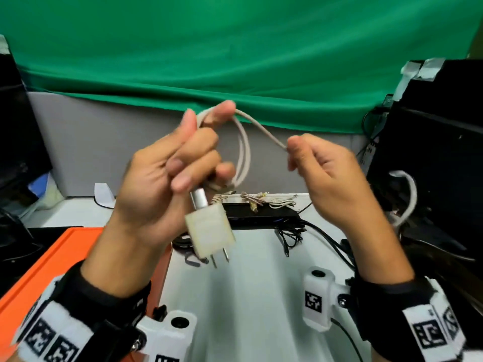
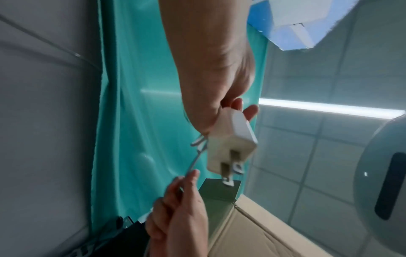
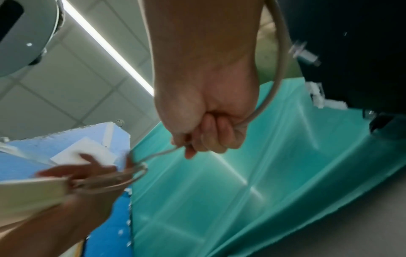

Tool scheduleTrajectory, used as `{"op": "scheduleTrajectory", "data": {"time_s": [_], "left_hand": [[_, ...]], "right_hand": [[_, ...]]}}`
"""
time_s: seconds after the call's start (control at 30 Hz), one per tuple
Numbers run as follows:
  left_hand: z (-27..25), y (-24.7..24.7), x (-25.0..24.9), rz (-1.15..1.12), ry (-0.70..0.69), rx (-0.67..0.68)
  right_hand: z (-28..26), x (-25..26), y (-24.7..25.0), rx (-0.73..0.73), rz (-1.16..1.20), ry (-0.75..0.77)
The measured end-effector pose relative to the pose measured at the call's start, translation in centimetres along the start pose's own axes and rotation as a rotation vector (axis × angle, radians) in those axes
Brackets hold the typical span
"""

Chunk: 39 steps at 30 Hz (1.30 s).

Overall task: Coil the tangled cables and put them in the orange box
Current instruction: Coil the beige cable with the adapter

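My left hand [image 1: 183, 163] is raised over the table and grips several loops of a white charger cable [image 1: 244, 150]. The cable's white plug adapter [image 1: 210, 235] hangs below the fist, prongs down; the left wrist view shows the adapter [image 2: 230, 144] under the palm. My right hand [image 1: 313, 163] pinches the free run of the same cable [image 3: 279, 69], which trails past the wrist to the right. The orange box [image 1: 52, 257] lies at lower left, under my left forearm. More tangled cables [image 1: 261, 201] lie farther back on the table.
A black power strip [image 1: 264, 218] and thin black wires [image 1: 290, 239] sit mid-table. Black equipment [image 1: 431, 152] stands at the right, a dark monitor [image 1: 15, 142] at the left. A green cloth [image 1: 235, 61] hangs behind a grey partition [image 1: 117, 152].
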<state>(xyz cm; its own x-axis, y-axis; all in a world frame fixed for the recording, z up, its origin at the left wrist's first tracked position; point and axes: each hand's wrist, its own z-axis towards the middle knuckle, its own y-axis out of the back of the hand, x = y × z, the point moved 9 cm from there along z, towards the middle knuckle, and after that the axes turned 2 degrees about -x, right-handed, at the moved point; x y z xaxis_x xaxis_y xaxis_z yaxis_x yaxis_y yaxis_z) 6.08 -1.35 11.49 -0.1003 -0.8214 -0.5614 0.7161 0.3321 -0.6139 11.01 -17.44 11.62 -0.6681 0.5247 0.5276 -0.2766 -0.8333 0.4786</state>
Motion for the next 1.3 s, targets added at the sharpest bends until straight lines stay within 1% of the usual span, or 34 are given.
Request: {"op": "scheduleTrajectory", "data": {"time_s": [0.07, 0.13, 0.2, 0.27, 0.33, 0.37, 0.43, 0.47, 0.5, 0.53, 0.57, 0.6, 0.7, 0.77, 0.83, 0.93, 1.03, 1.1, 1.17, 1.23, 1.3], "left_hand": [[0.2, 1.7, -1.3, 0.044, -0.161, -0.167], [-0.1, 2.6, -2.6, 0.192, -0.320, -0.300], [-0.6, 2.5, -3.7, 0.477, -0.436, -0.394], [-0.7, 1.9, -4.1, 0.849, -0.464, -0.423], [-0.8, 1.5, -3.7, 1.203, -0.399, -0.404], [-0.9, 1.7, -3.2, 1.370, -0.318, -0.388], [-1.0, 2.5, -2.1, 1.672, -0.069, -0.330], [-1.1, 2.9, -1.3, 1.738, 0.066, -0.276], [-1.2, 3.2, -0.3, 1.697, 0.191, -0.210], [-1.4, 3.4, 0.9, 1.567, 0.294, -0.140], [-1.5, 3.2, 1.8, 1.412, 0.358, -0.090], [-1.6, 2.9, 2.2, 1.275, 0.380, -0.064], [-1.8, 2.2, 2.4, 0.998, 0.357, 0.020], [-2.0, 1.5, 2.6, 0.758, 0.352, 0.054], [-1.8, 0.8, 2.5, 0.538, 0.323, 0.044], [-1.2, 0.5, 2.5, 0.303, 0.291, 0.022], [-0.9, 0.5, 2.8, 0.112, 0.328, 0.008], [-0.8, 0.5, 2.8, 0.056, 0.339, 0.003], [-0.6, 0.5, 2.8, 0.041, 0.315, -0.003], [-0.3, 0.8, 2.6, 0.056, 0.263, -0.030], [0.0, 1.2, 2.5, 0.106, 0.196, -0.073]], "right_hand": [[-0.4, -0.7, -3.0, 0.186, -0.081, -0.079], [-1.6, -0.3, -6.3, 0.398, -0.156, -0.089], [-3.1, 1.2, -8.7, 0.567, -0.189, -0.024], [-4.0, 3.0, -9.6, 0.638, -0.138, 0.040], [-4.1, 4.1, -9.0, 0.625, -0.079, 0.070], [-4.0, 4.4, -8.4, 0.606, -0.069, 0.077], [-3.7, 4.8, -6.9, 0.561, -0.040, 0.083], [-3.6, 5.0, -6.2, 0.542, -0.006, 0.081], [-3.5, 5.1, -5.6, 0.524, 0.044, 0.078], [-3.2, 5.4, -4.9, 0.494, 0.111, 0.075], [-2.9, 5.5, -4.1, 0.441, 0.183, 0.075], [-2.6, 5.5, -3.2, 0.366, 0.243, 0.077], [-1.9, 5.0, -1.0, 0.135, 0.346, 0.080], [-1.7, 5.1, -0.3, 0.041, 0.384, 0.109], [-1.5, 5.2, -1.0, 0.045, 0.422, 0.114], [-1.7, 4.6, -2.9, 0.126, 0.452, 0.037], [-2.1, 4.3, -4.0, 0.158, 0.441, -0.042], [-2.2, 4.1, -4.5, 0.162, 0.399, -0.084], [-2.3, 3.6, -5.0, 0.149, 0.421, -0.141], [-2.3, 3.0, -5.4, 0.115, 0.440, -0.206], [-2.3, 2.8, -5.9, 0.112, 0.467, -0.248]]}}
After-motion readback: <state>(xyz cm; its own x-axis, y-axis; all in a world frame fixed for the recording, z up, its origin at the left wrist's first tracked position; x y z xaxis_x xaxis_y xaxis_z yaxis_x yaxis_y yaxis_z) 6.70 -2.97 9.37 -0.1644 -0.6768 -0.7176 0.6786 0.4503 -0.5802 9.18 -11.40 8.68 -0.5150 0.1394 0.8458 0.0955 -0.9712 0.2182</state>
